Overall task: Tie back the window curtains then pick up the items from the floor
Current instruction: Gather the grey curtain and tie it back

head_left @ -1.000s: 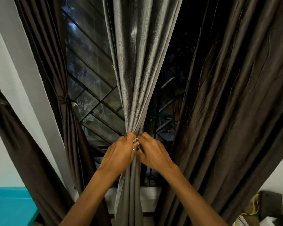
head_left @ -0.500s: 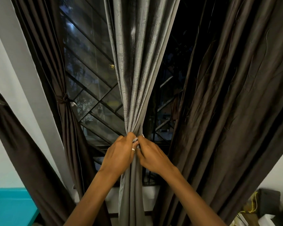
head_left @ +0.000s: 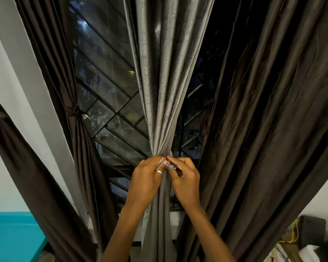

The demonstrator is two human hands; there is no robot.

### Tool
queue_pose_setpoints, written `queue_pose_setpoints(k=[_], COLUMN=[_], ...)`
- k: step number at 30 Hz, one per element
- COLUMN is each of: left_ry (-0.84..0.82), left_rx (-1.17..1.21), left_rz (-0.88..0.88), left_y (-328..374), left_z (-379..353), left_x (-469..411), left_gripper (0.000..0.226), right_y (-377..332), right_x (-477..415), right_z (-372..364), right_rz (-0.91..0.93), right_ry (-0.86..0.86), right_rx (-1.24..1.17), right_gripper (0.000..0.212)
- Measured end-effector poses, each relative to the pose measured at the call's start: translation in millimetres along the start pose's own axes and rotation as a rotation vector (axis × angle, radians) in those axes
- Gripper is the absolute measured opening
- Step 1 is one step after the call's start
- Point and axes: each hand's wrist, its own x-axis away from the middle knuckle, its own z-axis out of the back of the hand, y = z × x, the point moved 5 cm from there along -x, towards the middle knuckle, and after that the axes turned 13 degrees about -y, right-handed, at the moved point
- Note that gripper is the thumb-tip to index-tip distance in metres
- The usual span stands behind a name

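Observation:
A grey curtain (head_left: pixel 165 76) hangs in the middle of the window, gathered into a narrow bunch at waist height. My left hand (head_left: pixel 147 179) and my right hand (head_left: pixel 186 181) meet at that bunch, and each pinches an end of a thin grey tie (head_left: pixel 168 163) wrapped around it. A ring shows on my left hand. A dark brown curtain (head_left: pixel 78 140) at the left is bound with a knotted tie (head_left: pixel 74 110). A wide dark brown curtain (head_left: pixel 269 120) hangs loose at the right.
Behind the curtains is a dark window with a metal grille (head_left: pixel 112 110). Another brown curtain (head_left: pixel 21 161) crosses the white wall at far left. A teal surface (head_left: pixel 13 241) sits low left. Clutter with a yellow cord (head_left: pixel 293 233) lies low right.
My hands have stayed on the gathered grey curtain. The fingers have shifted, and the tie ends now show between them. The view has tilted slightly.

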Motion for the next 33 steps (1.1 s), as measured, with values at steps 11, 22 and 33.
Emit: queue_pose_setpoints(k=[11, 22, 33], left_ry=[0.493, 0.485, 0.461], left_rx=[0.354, 0.360, 0.358], left_rz=[0.153, 0.179, 0.228], left_y=[4.1, 8.4, -5.3], left_z=[-3.8, 10.1, 19.1], left_x=[32.1, 33.0, 35.8], left_gripper=[0.020, 0.021, 0.020], right_y=[3.2, 13.3, 16.6], right_x=[2.5, 4.8, 3.7], right_z=[7.2, 17.9, 18.1], right_rz=[-0.140, -0.219, -0.279], right_ry=[-0.054, -0.020, 0.000], right_rx=[-0.277, -0.330, -0.268], right_gripper=[0.039, 0.022, 0.027])
